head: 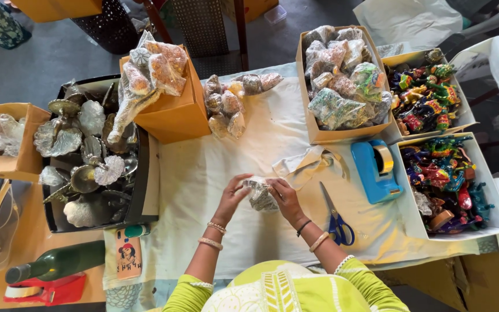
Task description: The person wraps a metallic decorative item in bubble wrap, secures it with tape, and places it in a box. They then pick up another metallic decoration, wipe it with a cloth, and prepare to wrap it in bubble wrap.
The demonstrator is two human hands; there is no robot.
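A small wrapped packet sits clasped between the left hand and right hand, fingers curled around it, just left of the blue-handled scissors

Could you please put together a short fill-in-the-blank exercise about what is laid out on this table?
1. Both hands, left hand and right hand, hold a small ____-wrapped packet.
2. The scissors have ____ handles.
3. The blue tape dispenser sits to the ____ of the scissors.
4. The green bottle lies on its ____.

Missing words: plastic; blue; right; side
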